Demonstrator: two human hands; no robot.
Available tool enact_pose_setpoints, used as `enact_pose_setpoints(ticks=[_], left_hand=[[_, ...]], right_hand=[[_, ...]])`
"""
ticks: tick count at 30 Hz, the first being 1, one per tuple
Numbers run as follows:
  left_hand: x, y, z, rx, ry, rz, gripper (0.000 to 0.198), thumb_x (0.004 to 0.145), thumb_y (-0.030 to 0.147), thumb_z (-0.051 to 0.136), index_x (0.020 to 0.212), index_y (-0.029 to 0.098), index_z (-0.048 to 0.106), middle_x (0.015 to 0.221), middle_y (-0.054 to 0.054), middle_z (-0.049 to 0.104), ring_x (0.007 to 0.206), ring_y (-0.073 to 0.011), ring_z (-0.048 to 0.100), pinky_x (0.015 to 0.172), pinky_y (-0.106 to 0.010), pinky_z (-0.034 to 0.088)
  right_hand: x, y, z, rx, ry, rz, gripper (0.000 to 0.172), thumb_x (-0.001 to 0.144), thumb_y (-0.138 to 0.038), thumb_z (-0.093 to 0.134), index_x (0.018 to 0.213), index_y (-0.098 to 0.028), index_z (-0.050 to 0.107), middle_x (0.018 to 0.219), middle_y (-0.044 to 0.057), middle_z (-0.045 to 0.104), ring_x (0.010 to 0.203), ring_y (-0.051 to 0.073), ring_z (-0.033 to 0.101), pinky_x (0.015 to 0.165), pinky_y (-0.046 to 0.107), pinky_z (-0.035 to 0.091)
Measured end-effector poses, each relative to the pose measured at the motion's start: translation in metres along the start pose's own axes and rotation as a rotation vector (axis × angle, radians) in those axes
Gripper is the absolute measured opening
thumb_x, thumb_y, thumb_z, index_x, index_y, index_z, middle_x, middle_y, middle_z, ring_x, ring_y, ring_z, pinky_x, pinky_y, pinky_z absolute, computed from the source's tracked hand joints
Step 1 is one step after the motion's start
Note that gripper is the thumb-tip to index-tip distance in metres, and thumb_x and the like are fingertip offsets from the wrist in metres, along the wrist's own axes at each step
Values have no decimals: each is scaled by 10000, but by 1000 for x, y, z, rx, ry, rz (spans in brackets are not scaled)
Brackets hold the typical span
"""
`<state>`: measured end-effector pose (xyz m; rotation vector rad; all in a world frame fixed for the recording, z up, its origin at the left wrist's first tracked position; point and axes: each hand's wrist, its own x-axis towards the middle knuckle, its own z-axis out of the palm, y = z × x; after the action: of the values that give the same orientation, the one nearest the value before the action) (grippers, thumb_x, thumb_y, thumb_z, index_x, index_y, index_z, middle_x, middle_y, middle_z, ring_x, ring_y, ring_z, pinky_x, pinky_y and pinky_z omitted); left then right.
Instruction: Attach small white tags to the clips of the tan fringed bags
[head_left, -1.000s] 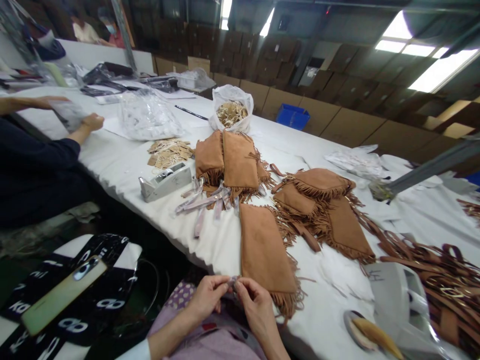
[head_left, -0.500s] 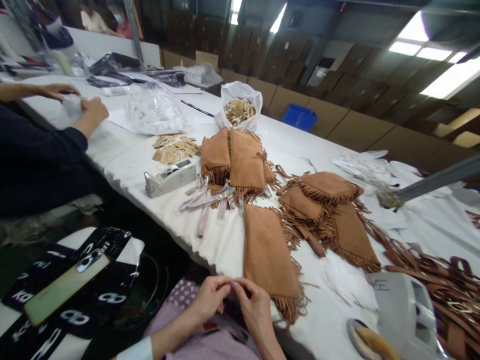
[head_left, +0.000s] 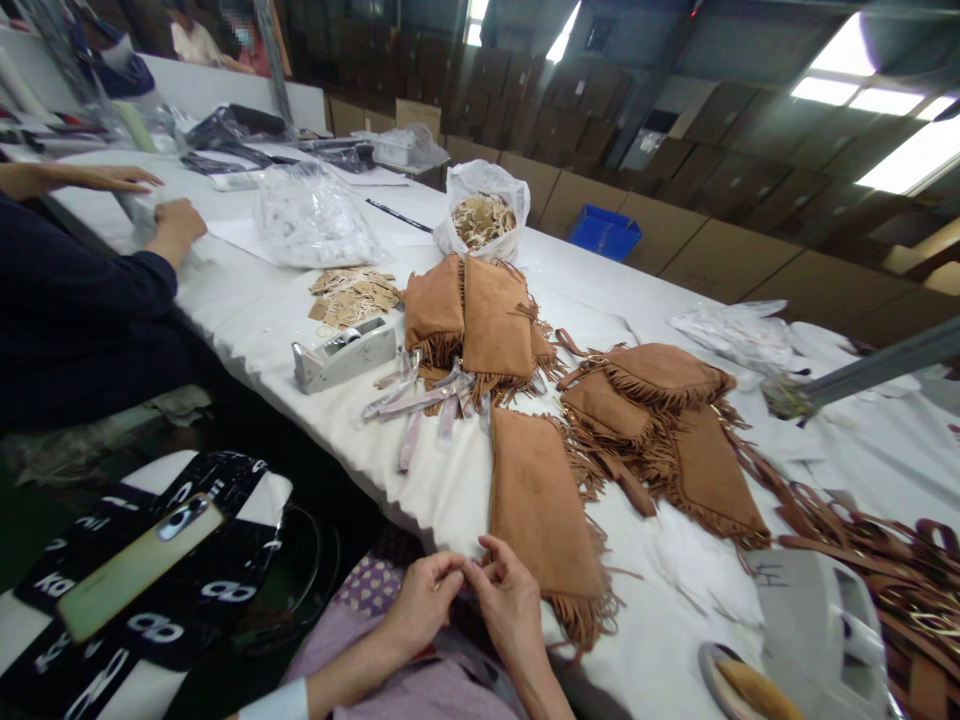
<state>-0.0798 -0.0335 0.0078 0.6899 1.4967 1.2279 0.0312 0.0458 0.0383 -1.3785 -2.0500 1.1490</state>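
My left hand [head_left: 421, 598] and my right hand [head_left: 507, 597] meet at the fingertips above my lap, by the table's front edge. Both are pinched closed; whatever lies between the fingers is too small to make out. Just beyond my right hand a brown fringed suede bag [head_left: 541, 500] lies flat on the white-covered table. Behind it, several strips in clear plastic [head_left: 420, 400] lie beside a grey tape dispenser [head_left: 345, 352]. More fringed bags [head_left: 496, 318] are stacked behind the strips, and another pile of brown bags [head_left: 660, 385] lies to the right.
Brown straps [head_left: 892, 580] and a second dispenser [head_left: 821, 630] lie at the right. Paper tags [head_left: 352, 297] are heaped near a bag of tags [head_left: 484, 215]. A co-worker's hands [head_left: 176, 222] work at the left. A phone [head_left: 139, 570] rests on a patterned seat at lower left.
My right hand's index finger has lifted a little, while both hands stay together. The co-worker's hands have shifted slightly at the left. The view has turned slightly.
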Motion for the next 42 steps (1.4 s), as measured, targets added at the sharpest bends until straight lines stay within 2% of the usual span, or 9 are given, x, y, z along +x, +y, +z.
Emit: enact_pose_setpoints(ticks=[5, 11, 16, 20, 25, 30, 34, 38, 42], left_hand=[[-7, 4, 2, 90, 158, 59, 209, 836, 243, 517, 1035, 207, 569, 750, -22, 701, 702, -185, 630, 684, -263, 445], [-10, 4, 0, 259, 122, 192, 274, 873, 239, 456, 1072, 226, 644, 1074, -81, 705, 988, -229, 637, 872, -289, 429], [-2, 1, 3, 176, 97, 39, 223, 832, 246, 468, 891, 169, 670, 695, -29, 657, 592, -169, 587, 612, -274, 433], [6, 2, 4, -53, 61, -92, 168, 751, 298, 555, 752, 139, 610, 597, 8, 562, 526, -126, 511, 548, -249, 389], [7, 14, 0, -297, -71, -274, 334, 661, 466, 658, 714, 161, 532, 548, 67, 461, 469, -73, 408, 490, -217, 290], [10, 18, -3, -242, -101, -262, 452, 639, 582, 668, 712, 165, 512, 556, 83, 439, 451, -54, 379, 475, -215, 270], [17, 11, -5, -228, -84, -309, 392, 665, 531, 653, 659, 176, 487, 512, 93, 424, 383, -39, 331, 429, -213, 212], [21, 7, -6, -246, -84, -335, 349, 669, 500, 612, 636, 185, 464, 502, 89, 439, 342, -32, 303, 411, -216, 178], [21, 10, -11, -227, -95, -320, 354, 650, 501, 617, 601, 184, 468, 479, 84, 437, 343, -38, 314, 402, -218, 176]], right_hand=[[3, -8, -2, -34, -44, 33, 378, 738, -340, 597, 1053, -134, 641, 568, -3, 648, 563, 207, 625, 620, 303, 473], [4, -5, 0, -40, -45, 27, 383, 750, -357, 590, 1056, -129, 625, 576, 0, 656, 569, 212, 631, 619, 307, 466], [1, 0, -1, -64, -56, -7, 342, 781, -374, 573, 1027, -144, 629, 592, 2, 658, 593, 212, 641, 615, 298, 463], [-4, 1, -5, -33, -91, -36, 293, 805, -343, 534, 1003, -147, 626, 650, 22, 677, 596, 199, 637, 608, 285, 468], [-9, 1, -9, -8, -100, -66, 288, 802, -310, 507, 1009, -141, 617, 665, 29, 680, 579, 193, 625, 597, 281, 475], [-6, 2, -6, -28, -54, -77, 283, 791, -306, 516, 1009, -158, 617, 599, 3, 661, 536, 191, 613, 569, 282, 471], [-3, 3, -2, -13, -61, -50, 310, 786, -339, 552, 1025, -151, 616, 549, -4, 653, 502, 195, 616, 546, 281, 470], [-7, 7, -4, 49, -131, -15, 364, 805, -401, 563, 1062, -150, 623, 595, 14, 683, 399, 172, 570, 437, 262, 436], [-16, 17, -13, 13, -167, -19, 435, 835, -430, 553, 1169, -160, 622, 479, -19, 623, 376, 183, 566, 417, 255, 444]])
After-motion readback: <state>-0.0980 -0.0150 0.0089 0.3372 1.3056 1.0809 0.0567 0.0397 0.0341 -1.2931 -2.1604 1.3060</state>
